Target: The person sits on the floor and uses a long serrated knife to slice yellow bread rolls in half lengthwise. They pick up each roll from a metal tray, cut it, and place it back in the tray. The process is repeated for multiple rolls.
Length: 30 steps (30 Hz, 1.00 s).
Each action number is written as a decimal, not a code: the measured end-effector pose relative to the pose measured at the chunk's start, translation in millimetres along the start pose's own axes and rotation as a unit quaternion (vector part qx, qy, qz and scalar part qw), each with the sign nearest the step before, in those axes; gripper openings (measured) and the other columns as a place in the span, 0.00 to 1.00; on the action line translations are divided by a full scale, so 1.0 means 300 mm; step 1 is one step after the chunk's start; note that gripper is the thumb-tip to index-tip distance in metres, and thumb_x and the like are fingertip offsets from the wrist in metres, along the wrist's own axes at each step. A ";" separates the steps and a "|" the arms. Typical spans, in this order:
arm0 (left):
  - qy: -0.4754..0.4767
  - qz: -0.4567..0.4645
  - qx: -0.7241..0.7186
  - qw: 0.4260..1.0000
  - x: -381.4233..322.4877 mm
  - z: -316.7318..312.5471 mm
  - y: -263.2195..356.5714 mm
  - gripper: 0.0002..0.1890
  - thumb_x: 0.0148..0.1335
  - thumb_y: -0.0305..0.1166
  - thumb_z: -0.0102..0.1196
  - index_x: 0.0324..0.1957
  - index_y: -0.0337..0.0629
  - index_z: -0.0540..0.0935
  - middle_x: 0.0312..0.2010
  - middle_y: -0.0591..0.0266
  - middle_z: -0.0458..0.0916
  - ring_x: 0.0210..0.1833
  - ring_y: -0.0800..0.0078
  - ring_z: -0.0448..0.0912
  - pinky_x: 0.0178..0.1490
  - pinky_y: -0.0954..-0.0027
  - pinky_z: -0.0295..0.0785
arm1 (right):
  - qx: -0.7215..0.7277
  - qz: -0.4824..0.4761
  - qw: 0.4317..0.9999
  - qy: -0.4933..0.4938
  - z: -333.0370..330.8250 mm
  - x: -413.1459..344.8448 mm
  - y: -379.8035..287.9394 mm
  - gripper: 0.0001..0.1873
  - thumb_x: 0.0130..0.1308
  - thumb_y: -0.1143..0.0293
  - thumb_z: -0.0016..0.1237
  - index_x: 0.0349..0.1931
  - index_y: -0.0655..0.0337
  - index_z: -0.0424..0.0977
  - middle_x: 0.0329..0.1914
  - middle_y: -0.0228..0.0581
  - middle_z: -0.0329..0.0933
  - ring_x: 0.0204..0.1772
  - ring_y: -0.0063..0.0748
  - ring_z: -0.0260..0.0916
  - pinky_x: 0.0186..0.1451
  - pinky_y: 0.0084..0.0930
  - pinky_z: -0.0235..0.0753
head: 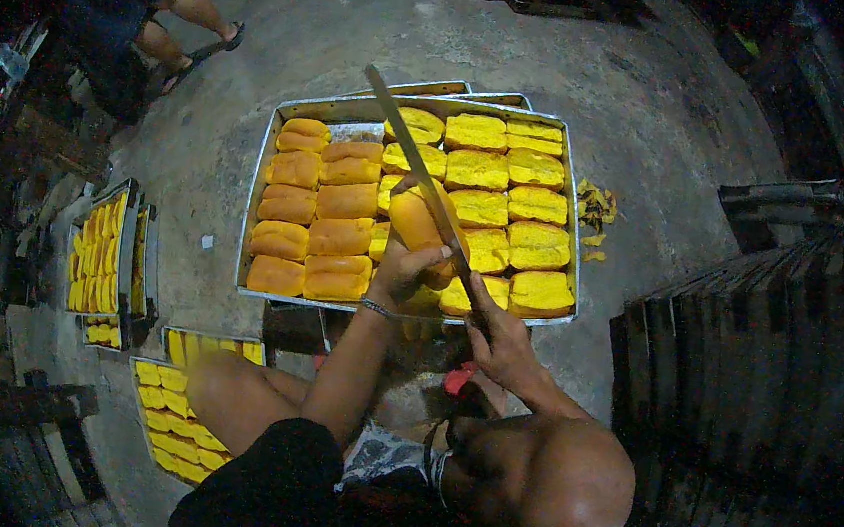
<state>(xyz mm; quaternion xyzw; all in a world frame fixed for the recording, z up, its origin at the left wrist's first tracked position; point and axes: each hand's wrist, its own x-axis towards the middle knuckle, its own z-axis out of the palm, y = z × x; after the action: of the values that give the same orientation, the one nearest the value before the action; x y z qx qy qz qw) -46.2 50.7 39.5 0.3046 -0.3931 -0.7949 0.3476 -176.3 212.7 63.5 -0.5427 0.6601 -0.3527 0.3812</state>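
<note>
A metal baking tray (252, 203) lies before me. Its left two columns hold brown-crusted bread rolls (344, 235); its right columns hold bread pieces with the yellow crumb side up (479, 171). My left hand (400, 271) holds a bread roll (414, 221) above the middle of the tray. My right hand (498, 338) grips the near end of a long knife (413, 150), whose blade lies slantwise across that roll and points up to the left. How deep the blade sits in the bread I cannot tell.
Further trays (493, 98) show beneath the far edge of this one. Bread-filled trays stand at the left (123, 260) and lie by my left knee (143, 397). Yellow scraps (596, 206) lie on the floor at right, near dark stacked trays (729, 366). Another person's legs (179, 24) are at upper left.
</note>
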 end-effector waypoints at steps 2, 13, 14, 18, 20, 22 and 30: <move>0.029 -0.018 0.017 0.999 0.002 -0.031 0.026 0.20 0.51 0.26 0.58 0.47 0.38 0.72 0.38 0.60 0.78 0.38 0.67 0.79 0.42 0.67 0.77 | -0.050 -0.061 0.997 0.015 0.017 -0.020 0.019 0.36 0.61 0.78 0.46 0.69 0.58 0.50 0.45 0.57 0.76 0.45 0.54 0.77 0.49 0.37 0.74; -0.033 -0.058 0.080 0.995 -0.055 0.068 -0.032 0.20 0.48 0.31 0.61 0.45 0.38 0.74 0.36 0.65 0.77 0.39 0.71 0.78 0.45 0.67 0.76 | -0.054 -0.097 0.993 0.050 -0.014 0.026 0.011 0.36 0.59 0.81 0.46 0.69 0.57 0.53 0.35 0.55 0.74 0.36 0.53 0.73 0.44 0.38 0.73; -0.039 -0.031 0.076 0.996 -0.063 0.079 -0.037 0.22 0.47 0.31 0.61 0.46 0.38 0.73 0.37 0.65 0.76 0.40 0.71 0.77 0.46 0.67 0.75 | -0.059 -0.109 0.991 0.053 -0.014 0.026 0.010 0.36 0.59 0.81 0.46 0.69 0.57 0.53 0.34 0.55 0.73 0.36 0.52 0.73 0.44 0.38 0.73; 0.057 -0.038 -0.082 0.994 -0.025 0.025 0.018 0.24 0.48 0.27 0.57 0.50 0.38 0.70 0.40 0.62 0.75 0.42 0.67 0.77 0.46 0.65 0.76 | -0.089 -0.063 0.994 -0.014 0.001 -0.012 0.030 0.35 0.62 0.78 0.46 0.70 0.54 0.52 0.37 0.56 0.74 0.39 0.52 0.74 0.45 0.38 0.73; 0.072 0.025 -0.152 0.985 0.008 -0.031 0.058 0.23 0.48 0.26 0.55 0.49 0.38 0.70 0.40 0.61 0.75 0.42 0.65 0.78 0.48 0.63 0.76 | -0.101 -0.077 0.992 -0.024 0.006 -0.035 0.046 0.34 0.63 0.77 0.46 0.70 0.52 0.51 0.38 0.55 0.74 0.39 0.52 0.74 0.45 0.37 0.74; 0.110 0.054 -0.190 0.974 0.027 -0.086 0.086 0.21 0.48 0.28 0.55 0.48 0.38 0.72 0.39 0.61 0.76 0.42 0.64 0.78 0.49 0.62 0.77 | -0.087 -0.088 0.991 -0.041 -0.003 -0.048 0.059 0.34 0.64 0.76 0.45 0.70 0.52 0.51 0.38 0.55 0.75 0.38 0.50 0.74 0.45 0.36 0.74; 0.041 0.036 -0.228 0.972 0.059 -0.070 0.037 0.26 0.53 0.39 0.48 0.53 0.35 0.72 0.45 0.54 0.79 0.46 0.59 0.80 0.52 0.58 0.76 | 0.012 0.004 0.993 0.117 -0.041 -0.011 0.069 0.24 0.63 0.68 0.50 0.57 0.67 0.62 0.36 0.39 0.75 0.36 0.27 0.71 0.41 0.25 0.72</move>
<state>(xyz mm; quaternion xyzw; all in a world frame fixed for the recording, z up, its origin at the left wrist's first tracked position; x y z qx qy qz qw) -36.8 23.0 34.4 0.2353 -0.1975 -0.8371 0.4526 -195.9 220.0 51.4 -0.4904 0.6982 -0.4198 0.3094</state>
